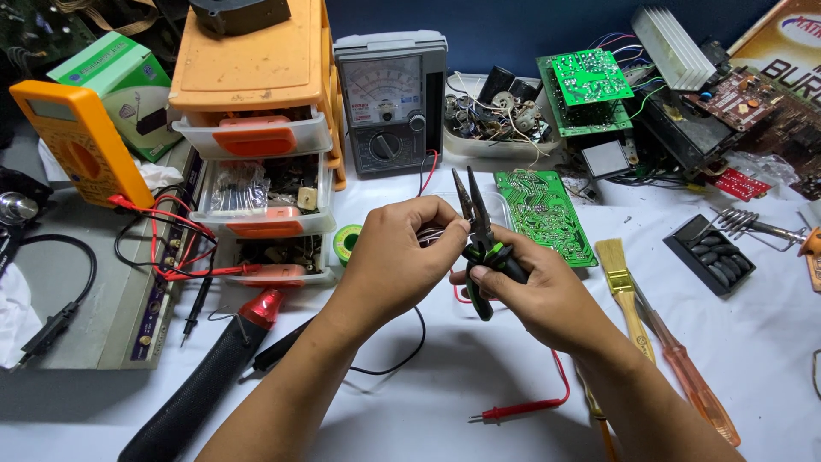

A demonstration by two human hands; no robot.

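Your fingers (pixel 492 272) on the right hand (pixel 547 295) clench the black-and-green grips of the needle-nose pliers (pixel 481 235), above the white bench: rigid, light steel, so keep hold there. Your left hand (pixel 398 257) pinches something small, springy-looking, hard to make out.

A single head-worn camera looks forward and down from close above the person's forearms across a cluttered white worktable (pixel 479 376), the hands at mid-frame, an orange drawer cabinet (pixel 256 77) and an analog meter (pixel 391 101) standing at the far edge; no second view shares the scene.
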